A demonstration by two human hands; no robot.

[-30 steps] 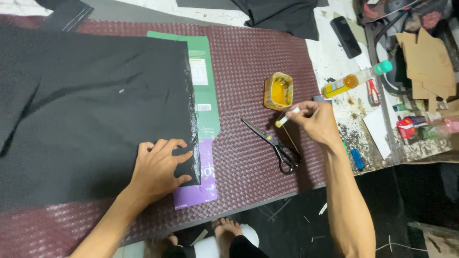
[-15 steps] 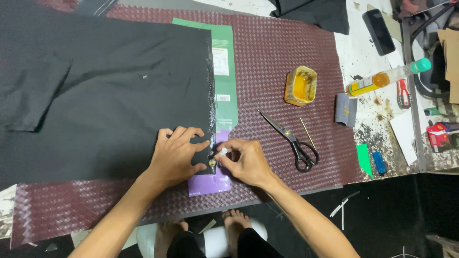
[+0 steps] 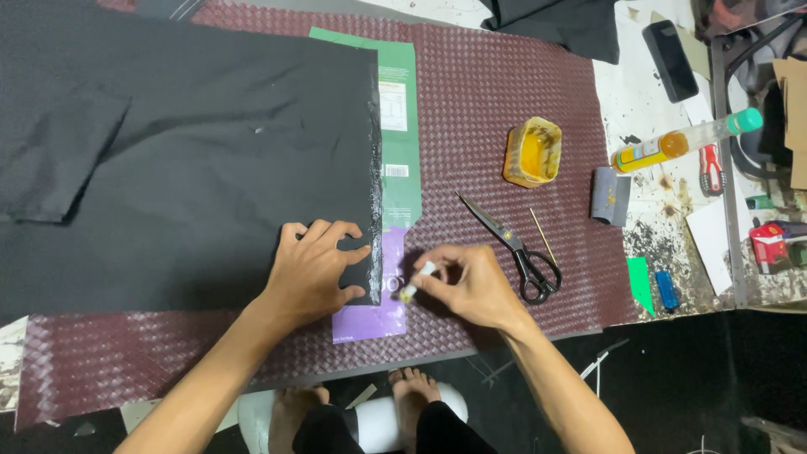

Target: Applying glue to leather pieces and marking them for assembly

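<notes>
While left hand stays, right hand withdrew rightward.

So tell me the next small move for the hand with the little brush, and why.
Probably bring the small brush in the right hand back onto the black sheet's edge beside the left hand. The edge above already shines wet, the tip sits just off it over the purple card, and the left hand pins the sheet.

Your cloth lies on the mat, overlapping the card; scissors sit right of it, the tub behind them.
</notes>
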